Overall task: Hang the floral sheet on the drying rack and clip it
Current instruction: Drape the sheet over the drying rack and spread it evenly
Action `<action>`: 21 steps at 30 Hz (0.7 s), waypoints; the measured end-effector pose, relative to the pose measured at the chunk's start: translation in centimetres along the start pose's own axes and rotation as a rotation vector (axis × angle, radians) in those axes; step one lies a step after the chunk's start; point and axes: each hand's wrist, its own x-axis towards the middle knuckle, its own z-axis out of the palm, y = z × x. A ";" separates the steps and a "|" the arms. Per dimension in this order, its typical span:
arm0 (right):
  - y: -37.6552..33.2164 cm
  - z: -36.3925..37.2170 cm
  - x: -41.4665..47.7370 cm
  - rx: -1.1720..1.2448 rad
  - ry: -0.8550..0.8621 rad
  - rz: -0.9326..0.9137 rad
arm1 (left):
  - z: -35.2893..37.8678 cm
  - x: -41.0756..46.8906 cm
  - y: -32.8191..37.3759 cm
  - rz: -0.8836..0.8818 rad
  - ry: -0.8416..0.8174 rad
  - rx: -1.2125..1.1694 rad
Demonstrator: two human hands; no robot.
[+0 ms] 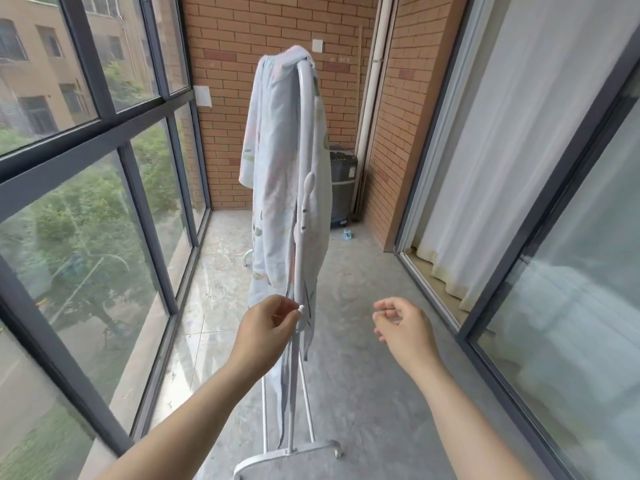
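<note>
by rack (298,258) | left hand (270,323) pinches sheet (277,161) | right hand (403,323) loose

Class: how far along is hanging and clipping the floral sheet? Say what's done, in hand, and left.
Done: the floral sheet hangs over the drying rack. In hand: the left hand pinches a white piece at the post, possibly a clip; the right hand is idle. Left: no clip visible on the sheet.
</note>
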 end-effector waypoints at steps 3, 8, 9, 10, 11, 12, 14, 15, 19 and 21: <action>1.8 -1.1 0.1 0.011 -0.012 0.027 | 2.3 0.1 1.0 0.012 -0.042 0.003; 5.4 -3.5 1.6 0.027 -0.033 0.031 | 6.6 0.5 2.0 -0.009 -0.043 0.013; 6.4 -3.8 2.0 0.024 -0.055 0.041 | 7.5 0.3 1.9 -0.026 -0.031 0.021; 7.3 -4.0 2.4 0.017 -0.085 0.049 | 8.3 0.1 1.6 -0.050 -0.023 0.032; 8.3 -4.1 2.8 0.002 -0.122 0.058 | 9.1 -0.2 1.2 -0.077 -0.021 0.047; 9.3 -4.2 3.2 -0.016 -0.159 0.063 | 10.0 -0.5 0.8 -0.108 -0.023 0.067; 11.2 -3.9 4.1 -0.044 -0.220 0.064 | 11.6 -1.0 -0.4 -0.165 -0.011 0.097; 12.1 -3.8 4.5 -0.055 -0.247 0.067 | 12.4 -1.3 -1.0 -0.190 0.002 0.109; 15.0 -2.2 5.3 -0.088 -0.361 0.098 | 14.7 -3.0 -3.4 -0.308 0.023 0.138; 16.2 -1.1 5.2 -0.094 -0.409 0.108 | 15.2 -4.0 -4.7 -0.354 0.012 0.156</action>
